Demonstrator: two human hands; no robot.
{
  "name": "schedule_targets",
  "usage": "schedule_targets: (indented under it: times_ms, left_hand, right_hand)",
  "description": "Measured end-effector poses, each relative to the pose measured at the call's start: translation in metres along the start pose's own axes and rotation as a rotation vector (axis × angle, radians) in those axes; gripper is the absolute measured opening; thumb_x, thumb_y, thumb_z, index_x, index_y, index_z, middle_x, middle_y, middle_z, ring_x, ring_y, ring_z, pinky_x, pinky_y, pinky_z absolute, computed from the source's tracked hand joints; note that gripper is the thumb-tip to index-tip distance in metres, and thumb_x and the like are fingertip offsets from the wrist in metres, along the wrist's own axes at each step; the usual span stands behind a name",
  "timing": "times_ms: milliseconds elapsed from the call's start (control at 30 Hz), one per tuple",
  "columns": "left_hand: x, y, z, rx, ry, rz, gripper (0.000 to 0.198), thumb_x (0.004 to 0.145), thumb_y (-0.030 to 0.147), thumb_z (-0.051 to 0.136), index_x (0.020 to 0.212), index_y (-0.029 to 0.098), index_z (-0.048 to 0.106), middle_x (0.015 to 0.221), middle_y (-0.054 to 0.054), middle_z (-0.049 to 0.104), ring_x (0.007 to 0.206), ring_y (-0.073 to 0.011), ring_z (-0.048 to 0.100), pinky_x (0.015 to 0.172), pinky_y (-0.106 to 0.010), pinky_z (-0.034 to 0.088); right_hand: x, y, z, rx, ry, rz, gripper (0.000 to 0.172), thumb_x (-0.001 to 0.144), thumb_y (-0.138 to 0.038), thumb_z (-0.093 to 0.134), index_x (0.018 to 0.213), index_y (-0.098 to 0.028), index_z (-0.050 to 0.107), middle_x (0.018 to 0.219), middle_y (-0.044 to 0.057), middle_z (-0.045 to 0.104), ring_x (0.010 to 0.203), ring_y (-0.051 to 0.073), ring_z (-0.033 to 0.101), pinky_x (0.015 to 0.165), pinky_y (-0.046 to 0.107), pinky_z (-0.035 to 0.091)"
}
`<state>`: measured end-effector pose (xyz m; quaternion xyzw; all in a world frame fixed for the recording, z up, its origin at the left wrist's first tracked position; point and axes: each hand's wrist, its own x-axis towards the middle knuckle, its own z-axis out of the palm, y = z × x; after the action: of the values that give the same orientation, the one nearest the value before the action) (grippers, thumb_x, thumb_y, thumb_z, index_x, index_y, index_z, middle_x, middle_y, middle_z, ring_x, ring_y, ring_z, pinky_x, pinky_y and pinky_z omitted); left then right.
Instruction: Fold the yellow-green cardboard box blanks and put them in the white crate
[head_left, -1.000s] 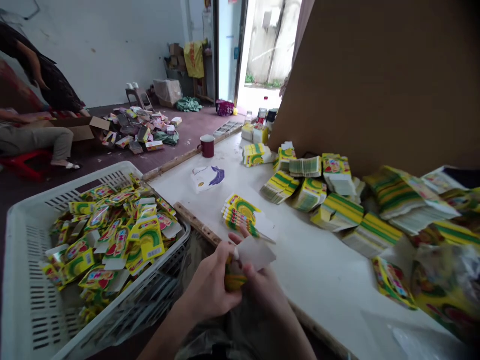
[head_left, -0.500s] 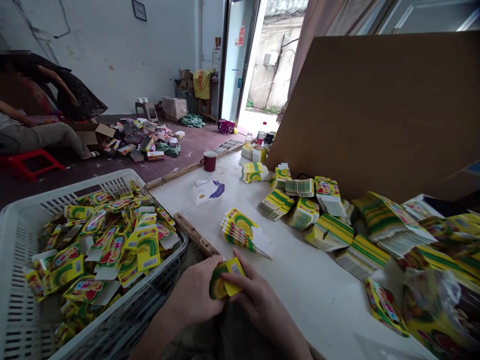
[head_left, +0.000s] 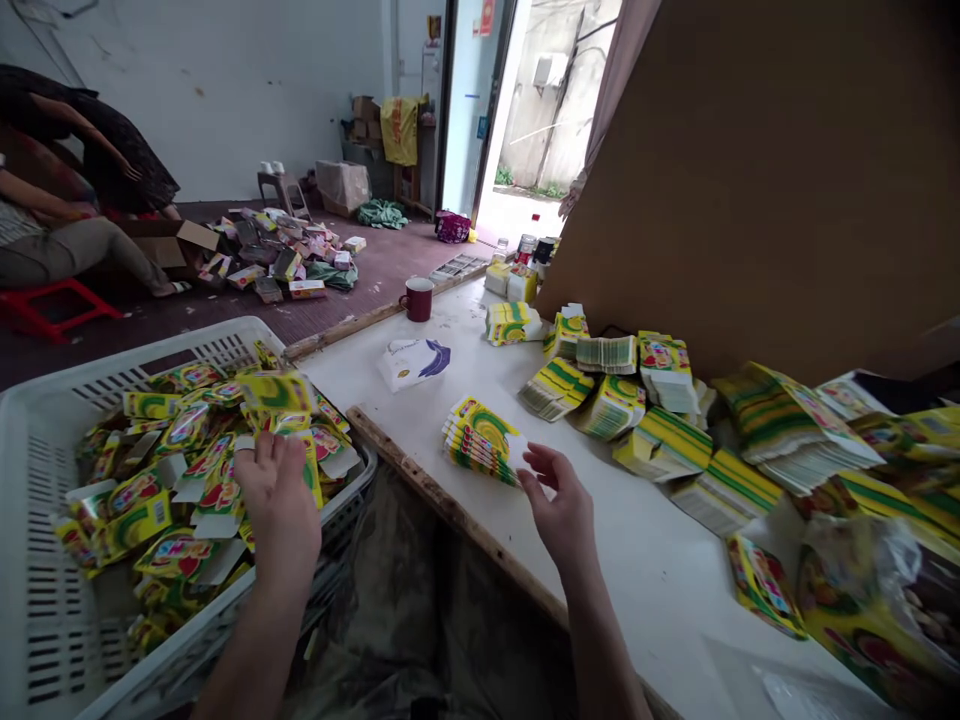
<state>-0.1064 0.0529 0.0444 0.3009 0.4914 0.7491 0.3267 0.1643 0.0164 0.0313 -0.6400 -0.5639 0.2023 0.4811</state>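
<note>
Over the white plastic basket [head_left: 41, 490] at left is my left hand [head_left: 281, 505], fingers loosely bent and holding nothing. Just beyond its fingertips a motion-blurred yellow carton [head_left: 277, 392] is in the air, apart from the hand. My right hand [head_left: 559, 505] is open over the white table, thumb and fingers apart. Its fingertips reach the white flap end of a fanned stack of flat yellow-green cartons [head_left: 480, 435]; contact is hard to make out. Many folded small cartons [head_left: 187, 430] with red fruit pictures fill the basket.
Bundles of flat cartons [head_left: 660, 450] line the table's right side before a large cardboard sheet [head_left: 750, 200]. A tissue pack [head_left: 416, 362] and a maroon mug [head_left: 418, 300] stand farther back. Two people are at far left, by a pile of boxes [head_left: 277, 255] on the floor.
My hands have moved apart from the carton they both held. The left went over the basket, where a carton is now airborne; the right moved to the fanned stack.
</note>
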Motion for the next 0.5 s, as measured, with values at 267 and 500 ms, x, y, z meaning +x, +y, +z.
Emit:
schedule_targets:
  times_ms: [267,500]
  left_hand:
    - [-0.058,-0.015,0.016,0.031,-0.371,-0.353,0.051,0.071,0.044,0.078,0.111,0.021,0.057,0.117,-0.008,0.063,0.111,-0.0226,0.059,0.097,-0.037,0.046]
    - [-0.082,-0.018,0.019,-0.008,-0.545,-0.499,0.056,0.068,0.044,0.082,0.112,0.018,0.06,0.106,-0.009,0.067,0.098,-0.021,0.063,0.088,-0.034,0.05]
  right_hand:
    - [0.028,0.003,0.027,-0.236,-0.048,0.002,0.03,0.068,-0.014,0.067,0.097,-0.018,0.064,0.09,0.011,0.068,0.088,0.031,0.06,0.085,0.049,0.047]
    - [0.02,-0.01,0.027,-0.104,-0.027,-0.014,0.038,0.073,-0.016,0.061,0.109,-0.019,0.049,0.077,0.001,0.056,0.074,0.024,0.058,0.075,0.043,0.049]
